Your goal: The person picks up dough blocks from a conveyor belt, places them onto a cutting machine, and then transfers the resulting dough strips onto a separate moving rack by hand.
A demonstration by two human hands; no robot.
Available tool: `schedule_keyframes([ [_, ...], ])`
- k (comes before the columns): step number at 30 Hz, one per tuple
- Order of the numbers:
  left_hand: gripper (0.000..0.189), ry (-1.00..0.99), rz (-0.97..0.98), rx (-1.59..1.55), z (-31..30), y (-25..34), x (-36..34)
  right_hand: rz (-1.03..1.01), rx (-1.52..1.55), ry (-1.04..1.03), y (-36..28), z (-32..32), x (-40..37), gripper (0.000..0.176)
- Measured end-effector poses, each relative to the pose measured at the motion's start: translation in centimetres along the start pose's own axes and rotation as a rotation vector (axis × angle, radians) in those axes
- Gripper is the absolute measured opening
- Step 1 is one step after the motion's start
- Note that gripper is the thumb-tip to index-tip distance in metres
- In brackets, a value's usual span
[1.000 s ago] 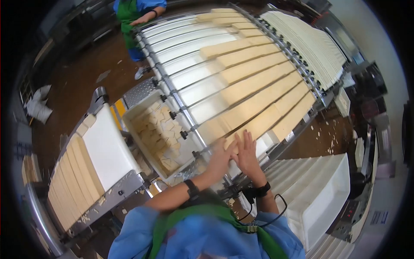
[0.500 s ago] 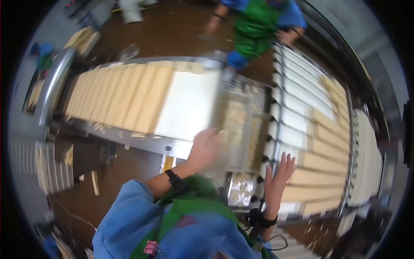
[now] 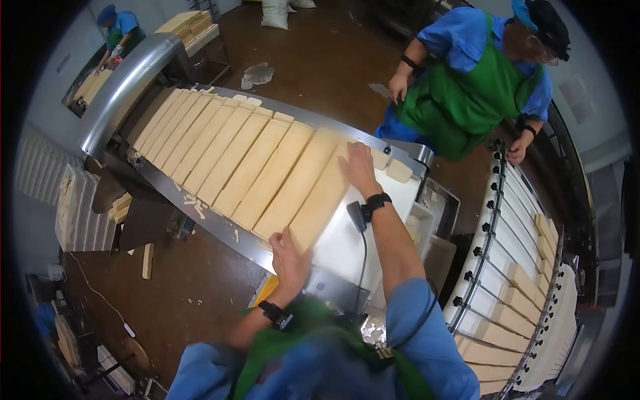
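Note:
Long, flat, pale beige slabs lie side by side on a white conveyor belt [image 3: 337, 252]. At the right end of the row, the last slab [image 3: 323, 193] has one of my hands at each end. My left hand [image 3: 290, 262] grips its near end, fingers curled at the edge. Around the far end, my right hand [image 3: 359, 165] is bent with its fingertips on the slab. Two small off-cut pieces [image 3: 399, 171] rest on the belt just right of my right hand.
A curved metal hood [image 3: 137, 87] spans the belt's far left end. To the right, a second belt carries more slabs [image 3: 503, 320] under thin bars, and plastic bins [image 3: 437, 260] stand between. A co-worker in a green apron [image 3: 463, 100] stands across; another person [image 3: 123, 33] works at back left.
My view has swung left. Both hands have left the area by the bins and the second belt and are now on the last slab. The row of slabs reaches farther right along the belt.

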State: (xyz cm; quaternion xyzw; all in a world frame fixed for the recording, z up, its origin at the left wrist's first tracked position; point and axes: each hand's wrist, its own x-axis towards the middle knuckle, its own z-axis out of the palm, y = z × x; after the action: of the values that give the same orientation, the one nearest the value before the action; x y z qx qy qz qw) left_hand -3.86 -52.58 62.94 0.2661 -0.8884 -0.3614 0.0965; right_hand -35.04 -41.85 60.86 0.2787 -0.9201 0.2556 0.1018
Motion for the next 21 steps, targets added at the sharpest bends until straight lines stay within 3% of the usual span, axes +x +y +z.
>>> schedule_keyframes([
  [2,0.087,-0.024,-0.023,0.002,0.3,-0.1,0.2,0.119,-0.077,-0.209,0.7,2.1,1.6,0.048],
  [3,0.088,-0.015,-0.009,0.001,0.6,-0.2,0.2,0.119,-0.08,-0.213,1.2,3.0,1.7,0.048],
  [8,0.09,-0.065,-0.017,0.083,1.4,0.4,1.1,0.08,-0.037,0.111,4.8,1.4,-2.2,0.038],
  [10,0.091,-0.118,0.067,0.087,1.4,0.6,1.6,0.195,-0.066,0.212,7.3,-1.6,-6.3,0.039],
  [12,0.091,-0.179,0.165,0.093,1.6,1.0,2.3,0.483,-0.104,0.084,7.2,-7.0,-9.7,0.045],
  [13,0.093,-0.21,0.24,0.114,1.6,1.3,2.5,0.51,-0.118,0.105,8.6,-6.8,-11.5,0.045],
  [15,0.099,-0.337,0.32,0.176,1.7,1.6,3.1,0.446,-0.42,0.015,11.5,-7.1,-15.4,0.047],
  [16,0.104,-0.433,0.333,0.219,2.2,1.3,3.5,0.473,-0.341,0.129,10.7,-7.5,-16.4,0.047],
  [17,0.109,-0.381,0.411,0.224,3.7,0.0,3.2,0.506,-0.278,0.255,8.9,-7.5,-16.7,0.047],
  [18,0.11,-0.354,0.485,0.224,5.1,-1.1,2.9,0.551,-0.206,0.202,7.9,-8.3,-17.1,0.046],
  [19,0.107,-0.279,0.419,0.36,5.9,-1.0,2.1,0.526,-0.343,0.196,8.2,-7.3,-18.2,0.049],
  [20,0.097,-0.4,0.235,0.271,3.7,2.9,1.9,0.659,-0.188,0.301,6.2,-8.8,-18.6,0.051],
  [21,0.088,-0.267,0.39,0.223,4.3,2.2,1.1,0.741,-0.216,0.31,5.8,-9.3,-19.9,0.053],
])
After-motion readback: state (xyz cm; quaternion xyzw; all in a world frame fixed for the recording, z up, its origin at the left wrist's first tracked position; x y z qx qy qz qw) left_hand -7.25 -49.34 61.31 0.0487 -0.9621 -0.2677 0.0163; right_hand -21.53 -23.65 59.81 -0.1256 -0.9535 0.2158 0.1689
